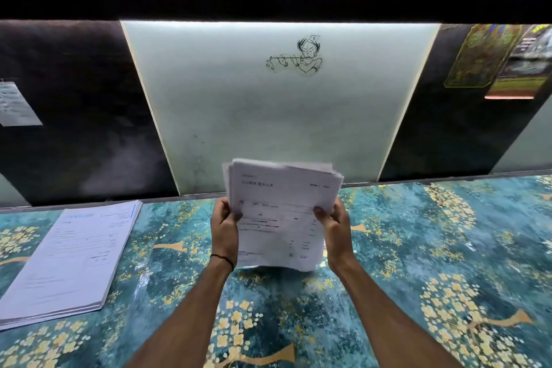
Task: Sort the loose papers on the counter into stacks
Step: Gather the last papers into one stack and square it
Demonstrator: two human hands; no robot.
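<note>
My left hand (224, 225) and right hand (334, 222) hold a sheaf of papers (283, 209) upright between them, its lower edge just above or touching the counter (418, 248); which, I cannot tell. The fingers (320, 212) of both hands are closed on the sheaf's side edges, thumbs on the printed face. The sheets are unevenly aligned at the top, so I judge that I am squaring or reading them. One finished stack (71, 260) lies flat on the counter to my left, well apart from the sheaf. No other loose sheets show on the counter, so what I hold appears to be all that is left. Behind stand a lit panel (268, 116) bearing a line-drawing sticker (294, 55), and posters (495, 60) at right. Nothing obstructs the counter below my hands.
</note>
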